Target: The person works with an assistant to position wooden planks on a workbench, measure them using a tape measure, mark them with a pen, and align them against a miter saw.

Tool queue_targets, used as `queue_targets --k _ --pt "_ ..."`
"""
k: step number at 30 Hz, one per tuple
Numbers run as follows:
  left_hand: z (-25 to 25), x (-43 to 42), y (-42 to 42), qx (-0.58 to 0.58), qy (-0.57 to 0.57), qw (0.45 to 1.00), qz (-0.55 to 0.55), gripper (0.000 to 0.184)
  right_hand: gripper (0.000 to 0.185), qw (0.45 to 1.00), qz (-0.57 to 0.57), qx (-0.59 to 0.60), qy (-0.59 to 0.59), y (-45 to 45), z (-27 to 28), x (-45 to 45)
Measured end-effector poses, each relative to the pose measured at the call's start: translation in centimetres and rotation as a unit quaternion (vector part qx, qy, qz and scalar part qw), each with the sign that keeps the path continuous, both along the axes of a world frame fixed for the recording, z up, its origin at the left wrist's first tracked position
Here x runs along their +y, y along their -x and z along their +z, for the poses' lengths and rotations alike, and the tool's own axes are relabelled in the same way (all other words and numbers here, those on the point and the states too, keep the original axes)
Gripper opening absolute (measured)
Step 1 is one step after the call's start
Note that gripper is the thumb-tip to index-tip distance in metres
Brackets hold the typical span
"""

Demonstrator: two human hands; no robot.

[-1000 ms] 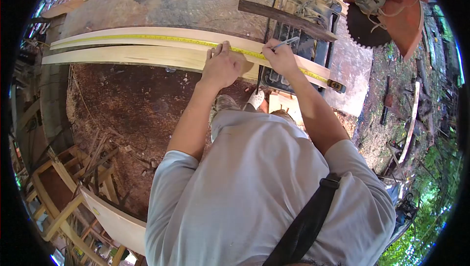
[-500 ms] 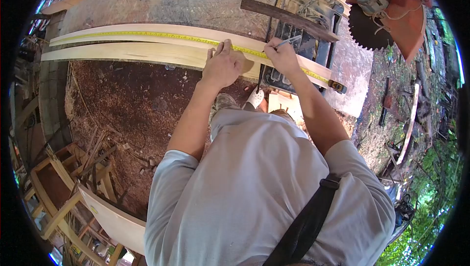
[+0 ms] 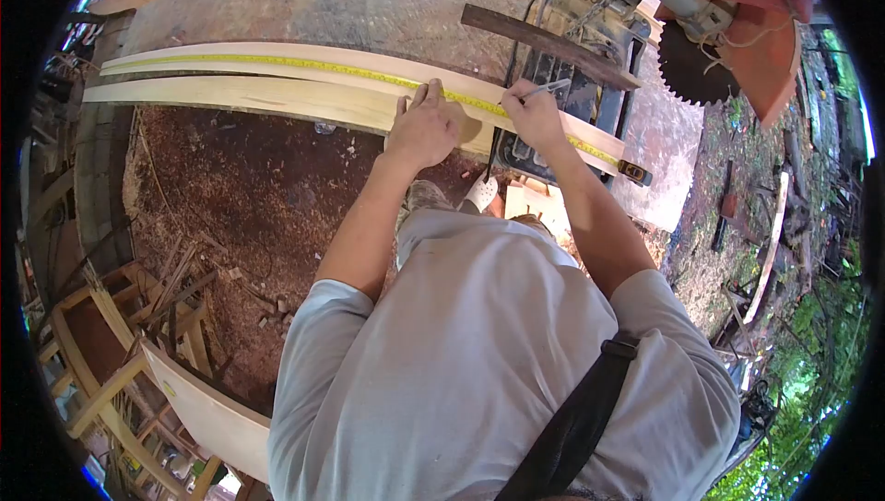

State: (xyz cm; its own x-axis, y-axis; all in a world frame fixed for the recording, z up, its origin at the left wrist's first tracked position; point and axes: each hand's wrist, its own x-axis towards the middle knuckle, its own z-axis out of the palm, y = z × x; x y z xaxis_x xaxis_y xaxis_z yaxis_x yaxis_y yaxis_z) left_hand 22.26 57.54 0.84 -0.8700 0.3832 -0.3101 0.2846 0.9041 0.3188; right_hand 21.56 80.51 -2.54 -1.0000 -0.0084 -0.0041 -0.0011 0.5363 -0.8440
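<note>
A yellow tape measure blade (image 3: pixel 346 70) runs lengthwise along a pale wooden board (image 3: pixel 263 51), its dark case (image 3: pixel 634 172) at the board's right end. A second pale board (image 3: pixel 277 95) lies alongside, nearer to me. My left hand (image 3: pixel 424 128) rests on the boards with its fingers stretched out, the fingertips at the tape. Farther right, my right hand (image 3: pixel 535 118) is closed around a slim pen or pencil (image 3: pixel 553 86), just over the board and tape. The writing tip is hidden by my fingers.
A circular saw blade (image 3: pixel 691 63) with an orange guard (image 3: pixel 761 63) hangs at the upper right. A dark wood strip (image 3: pixel 544 43) lies across the black metal machine base (image 3: pixel 608 26). Wooden frames (image 3: pixel 111 372) stand at lower left, beside a debris-covered floor (image 3: pixel 249 197).
My right hand has drawn slightly back along the tape, and the pen or pencil lies flatter. My left hand stays in place on the boards. The whole view has shifted a little.
</note>
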Motion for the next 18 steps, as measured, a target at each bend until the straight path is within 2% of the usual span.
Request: queue_targets --k 4,6,7,9,11,13,15,17,18 --pt "0.3 0.1 -0.1 0.004 -0.009 1.0 -0.005 0.052 0.017 0.999 0.019 0.004 -0.03 -0.5 1.5 -0.1" --pt "0.8 0.1 0.0 0.007 -0.011 1.0 -0.012 0.052 0.014 0.98 0.009 0.101 -0.172 -1.8 3.6 -0.2" --pt "0.6 0.1 -0.1 0.012 -0.015 1.0 -0.013 0.051 0.014 0.98 0.002 0.105 -0.172 -2.5 3.8 0.6" --pt "-0.3 -0.1 -0.2 0.022 -0.02 0.999 -0.019 0.051 0.013 0.985 -0.032 0.145 -0.086 -4.2 4.3 4.5" --pt "-1.2 -0.2 -0.3 0.051 -0.015 0.998 -0.024 0.05 0.014 0.962 -0.086 0.052 -0.255 -6.3 5.1 8.6" --pt "-0.1 -0.1 -0.2 0.034 0.011 0.998 -0.045 0.05 0.022 0.94 -0.092 -0.039 -0.327 -8.0 3.9 14.2" --pt "0.0 -0.2 0.4 0.017 0.037 0.997 -0.066 0.05 0.029 0.928 -0.121 -0.027 -0.352 -9.8 4.1 16.7" --pt "-1.1 -0.6 0.9 0.048 0.027 0.997 -0.062 0.048 0.036 0.913 -0.147 -0.02 -0.379 -10.9 4.1 17.8" --pt "-0.6 -0.8 1.5 0.049 0.024 0.996 -0.069 0.048 0.041 0.916 -0.133 -0.118 -0.36 -10.8 4.7 18.1"
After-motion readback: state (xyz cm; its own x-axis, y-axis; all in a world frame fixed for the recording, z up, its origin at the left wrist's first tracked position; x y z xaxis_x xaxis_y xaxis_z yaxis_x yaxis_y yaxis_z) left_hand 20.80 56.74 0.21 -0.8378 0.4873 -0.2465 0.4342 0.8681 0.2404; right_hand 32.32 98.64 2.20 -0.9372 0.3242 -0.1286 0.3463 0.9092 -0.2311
